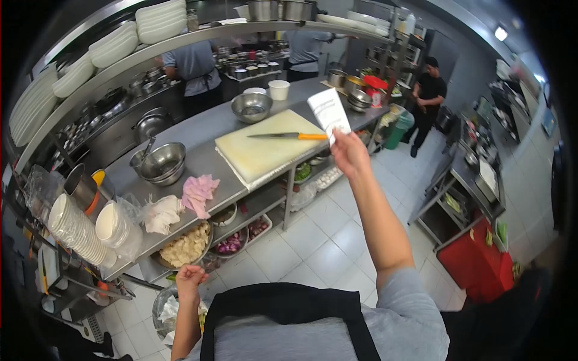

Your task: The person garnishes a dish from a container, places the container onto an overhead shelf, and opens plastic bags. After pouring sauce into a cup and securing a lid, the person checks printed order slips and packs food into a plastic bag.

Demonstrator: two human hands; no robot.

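Note:
My right hand (349, 155) is closed on a white paper slip (329, 111) with printed lines, held up over the right end of the cutting board (261, 149). A knife (288, 136) with an orange handle lies across the board, its handle end just left of my right hand. My left hand (191, 278) hangs low in front of the counter, its fingers curled together and nothing visible in them. Nearest to it is a large bowl of pale chopped food (186, 245) on the lower shelf.
On the counter are metal bowls (251, 107), a pink cloth (200, 194), a white cloth (162, 214) and stacked paper cups (73, 225). Plates (161, 23) line the overhead shelf. A person in black (428, 96) stands at the right; two others work behind the counter.

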